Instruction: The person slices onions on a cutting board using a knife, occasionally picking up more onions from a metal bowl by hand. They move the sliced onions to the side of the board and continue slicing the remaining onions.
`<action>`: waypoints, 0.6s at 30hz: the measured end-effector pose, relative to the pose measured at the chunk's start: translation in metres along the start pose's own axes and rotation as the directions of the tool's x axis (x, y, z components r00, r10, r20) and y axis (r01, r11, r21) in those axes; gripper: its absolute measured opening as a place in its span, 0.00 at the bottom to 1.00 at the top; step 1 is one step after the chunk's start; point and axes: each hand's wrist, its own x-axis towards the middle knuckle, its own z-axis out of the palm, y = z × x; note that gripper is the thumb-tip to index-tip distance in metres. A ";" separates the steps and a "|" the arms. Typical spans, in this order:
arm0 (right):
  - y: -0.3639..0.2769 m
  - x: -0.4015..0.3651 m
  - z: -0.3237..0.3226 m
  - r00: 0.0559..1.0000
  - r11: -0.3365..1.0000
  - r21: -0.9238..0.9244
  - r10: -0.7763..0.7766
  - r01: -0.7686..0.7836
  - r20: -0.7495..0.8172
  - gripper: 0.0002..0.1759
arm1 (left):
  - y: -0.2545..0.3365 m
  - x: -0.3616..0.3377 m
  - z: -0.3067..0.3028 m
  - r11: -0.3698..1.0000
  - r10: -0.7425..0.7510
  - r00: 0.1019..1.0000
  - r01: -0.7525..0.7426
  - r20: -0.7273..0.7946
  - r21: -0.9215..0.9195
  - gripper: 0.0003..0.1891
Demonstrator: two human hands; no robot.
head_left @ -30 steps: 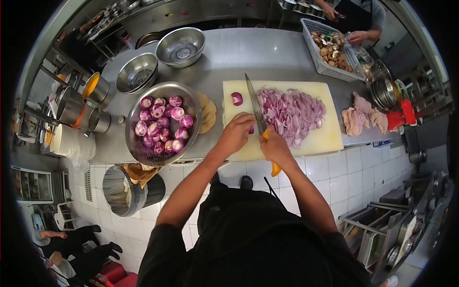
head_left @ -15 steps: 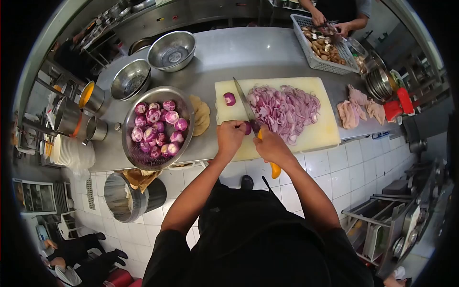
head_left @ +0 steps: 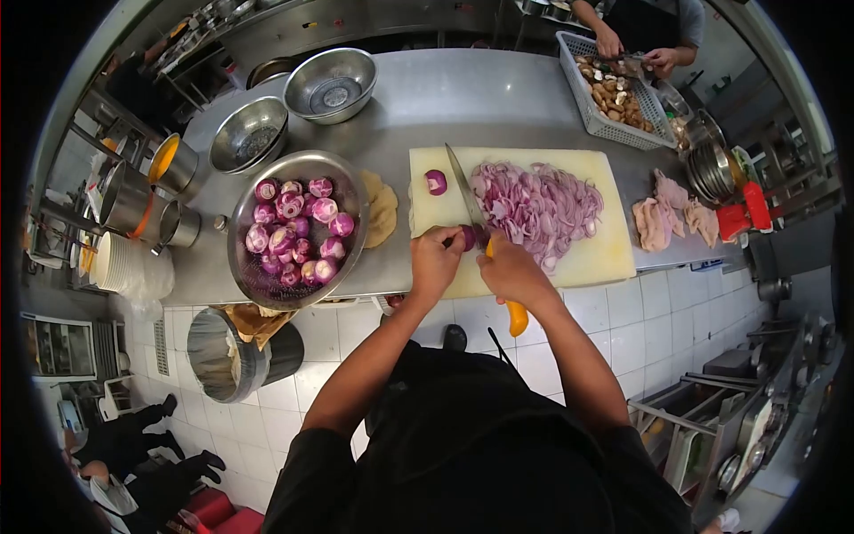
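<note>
Fingers (head_left: 443,241) of the left hand (head_left: 434,260) curl onto a peeled purple onion piece (head_left: 468,237) at the pale plastic cutting board's (head_left: 609,254) near edge; the right hand (head_left: 509,269) grips the orange-handled steel knife (head_left: 463,190). Firm, slick, layered: probably best pinned from above.

The person wears a black top (head_left: 471,445) of plain dark cloth. It has short sleeves (head_left: 307,440) which end above the elbows, so both forearms are bare. The cloth is a little loose and makes soft folds over the chest and the belly (the round lens makes this part look very wide). The left hand (head_left: 434,262) and the right hand (head_left: 509,271) are bare too. Past the edge of the top, one dark shoe (head_left: 455,338) with a rounded toe shows. Near it is a thin dark cord (head_left: 500,347); I cannot tell if it belongs to an apron.
</note>
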 end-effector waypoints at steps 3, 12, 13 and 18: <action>0.027 0.024 0.033 0.990 0.991 -0.117 -0.081 0.067 -0.117 0.23 | 0.000 0.000 0.002 1.000 0.004 1.000 -0.004 -0.007 -0.010 0.08; 0.025 0.023 0.037 0.984 0.987 -0.137 -0.105 0.085 -0.144 0.22 | -0.004 0.001 0.002 0.999 0.046 0.999 -0.046 -0.013 0.004 0.08; 0.029 0.026 0.037 0.986 0.990 -0.112 -0.099 0.084 -0.137 0.21 | -0.003 0.001 0.001 0.998 0.066 0.998 -0.066 -0.020 0.016 0.08; -0.009 -0.002 -0.007 0.999 0.999 0.053 -0.005 0.003 0.041 0.23 | -0.002 0.000 -0.001 1.000 -0.004 1.000 0.004 0.011 -0.020 0.08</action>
